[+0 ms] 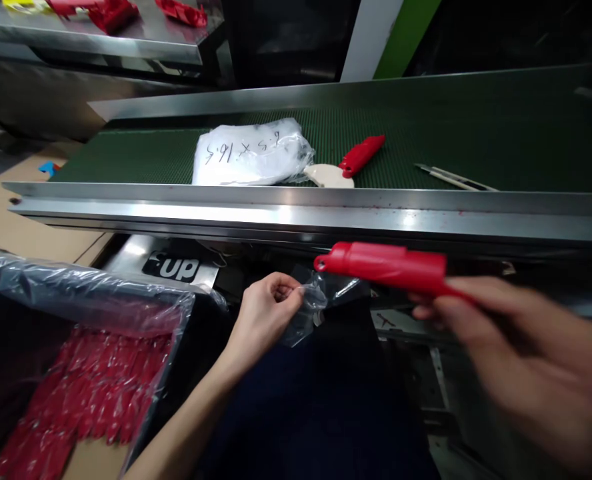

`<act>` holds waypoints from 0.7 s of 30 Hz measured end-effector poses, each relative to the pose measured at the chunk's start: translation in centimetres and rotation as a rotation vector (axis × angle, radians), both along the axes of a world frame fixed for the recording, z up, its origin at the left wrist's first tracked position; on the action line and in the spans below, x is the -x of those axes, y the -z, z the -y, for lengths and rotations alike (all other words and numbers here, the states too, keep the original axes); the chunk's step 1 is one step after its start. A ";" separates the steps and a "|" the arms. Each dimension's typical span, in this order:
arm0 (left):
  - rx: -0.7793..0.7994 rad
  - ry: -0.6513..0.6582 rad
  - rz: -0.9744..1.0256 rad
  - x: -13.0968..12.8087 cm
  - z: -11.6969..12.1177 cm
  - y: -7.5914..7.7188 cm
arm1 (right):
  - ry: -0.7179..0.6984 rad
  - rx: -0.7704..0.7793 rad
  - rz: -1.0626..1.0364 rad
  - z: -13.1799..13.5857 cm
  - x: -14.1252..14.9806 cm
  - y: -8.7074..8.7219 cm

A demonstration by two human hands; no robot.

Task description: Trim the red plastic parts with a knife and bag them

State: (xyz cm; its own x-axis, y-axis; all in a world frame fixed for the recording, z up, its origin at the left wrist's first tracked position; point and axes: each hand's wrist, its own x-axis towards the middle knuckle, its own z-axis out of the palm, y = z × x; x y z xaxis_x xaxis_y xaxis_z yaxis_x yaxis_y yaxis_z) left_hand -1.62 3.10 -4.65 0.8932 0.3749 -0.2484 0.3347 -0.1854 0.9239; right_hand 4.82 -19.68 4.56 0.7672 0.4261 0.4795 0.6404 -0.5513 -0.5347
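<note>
Left hand [266, 310] pinches clear bag [321, 300]; right hand [501, 347] grips red tool [383, 265] just above; limp mouth may snag.

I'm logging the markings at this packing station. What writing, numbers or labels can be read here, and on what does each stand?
"6.5 x 16.5", handwritten in black and seen upside down, on the white plastic bundle lying on the green belt.
"up", white letters on a black label below the belt's metal rail; its left end is cut off.
Nothing readable shows on the red tool or the clear bag.
</note>
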 end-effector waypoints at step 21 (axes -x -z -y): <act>-0.109 -0.002 0.347 1.3 1.5 -1.6 | -0.671 0.429 0.455 -0.2 0.9 3.1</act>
State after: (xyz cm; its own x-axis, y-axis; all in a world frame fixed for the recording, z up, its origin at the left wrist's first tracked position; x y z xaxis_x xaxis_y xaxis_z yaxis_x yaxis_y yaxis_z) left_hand -2.95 1.63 -3.08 0.9167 0.3839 0.1113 0.0049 -0.2892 0.9572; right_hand 3.96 -19.46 1.47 0.0703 0.9253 0.3726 0.9966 -0.0809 0.0127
